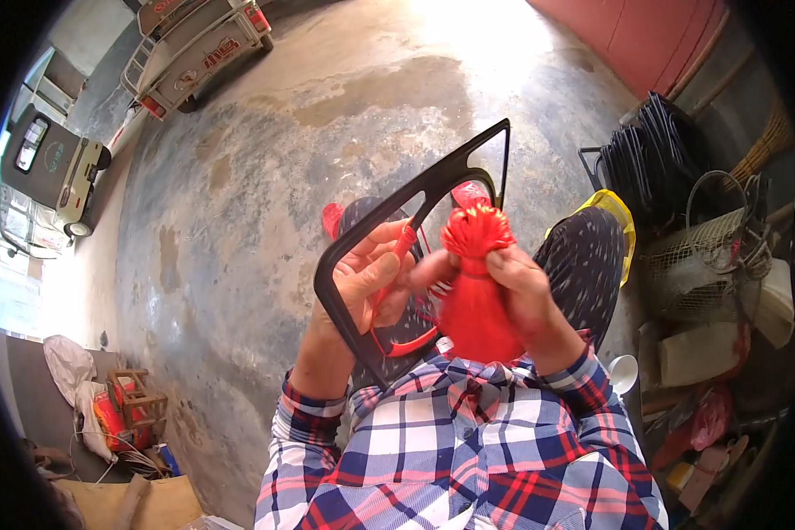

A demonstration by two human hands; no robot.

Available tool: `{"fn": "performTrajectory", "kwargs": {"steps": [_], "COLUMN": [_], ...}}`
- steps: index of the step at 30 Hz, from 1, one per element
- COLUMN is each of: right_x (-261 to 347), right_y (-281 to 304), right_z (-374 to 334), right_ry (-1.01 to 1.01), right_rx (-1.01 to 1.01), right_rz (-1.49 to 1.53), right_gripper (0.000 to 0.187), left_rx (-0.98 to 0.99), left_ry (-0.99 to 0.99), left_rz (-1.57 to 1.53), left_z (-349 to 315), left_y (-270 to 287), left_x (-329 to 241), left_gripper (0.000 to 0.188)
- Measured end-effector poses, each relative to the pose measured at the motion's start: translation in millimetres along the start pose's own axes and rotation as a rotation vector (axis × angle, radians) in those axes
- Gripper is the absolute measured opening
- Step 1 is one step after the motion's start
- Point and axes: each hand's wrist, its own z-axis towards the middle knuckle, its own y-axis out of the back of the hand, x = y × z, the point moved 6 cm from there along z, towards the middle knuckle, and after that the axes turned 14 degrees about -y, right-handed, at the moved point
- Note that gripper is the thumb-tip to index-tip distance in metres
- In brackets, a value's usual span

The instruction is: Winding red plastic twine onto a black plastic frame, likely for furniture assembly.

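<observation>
My right hand (526, 274) is closed round the neck of a red tassel-like bundle of glossy strands (477, 305), looped at its top and spreading out below. To the left, my left hand (375, 274) reaches through a black angular frame (362, 231) that rests tilted against that forearm. A slim red rod-shaped piece (404, 241) is pinched between its thumb and fingers. Red cord runs down from there to a curved red piece (412, 344) at the frame's lower side. Blurred fingers beside the bundle hide part of the strands.
Several black frames (649, 146) stand stacked at the right, near a wire basket (693, 261) and a straw broom (758, 150). A white cup (623, 374) is by my right elbow. Three-wheeled vehicles (205, 66) are parked on the far left. A wooden stool (139, 397) stands lower left.
</observation>
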Motion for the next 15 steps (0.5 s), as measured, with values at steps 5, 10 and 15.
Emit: {"fn": "performTrajectory", "kwargs": {"steps": [5, 10, 15], "right_x": [19.6, 25.9, 1.2], "right_y": [7.5, 1.3, -9.6], "right_z": [-6.2, -22.9, -6.1], "right_ry": [0.155, 0.237, 0.048], "right_rx": [0.165, 0.183, 0.043], "right_rz": [0.244, -0.068, -0.110], "right_gripper": [0.050, 0.051, 0.048], "left_rx": [-0.027, 0.020, -0.002], "left_ry": [-0.031, -0.068, -0.036], "left_rz": [0.008, -0.073, -0.024], "left_z": [-4.1, -1.4, -3.9], "left_y": [9.8, 24.3, 14.7], "left_x": [-11.8, -12.6, -8.5], "left_gripper": [0.041, 0.036, 0.036]}}
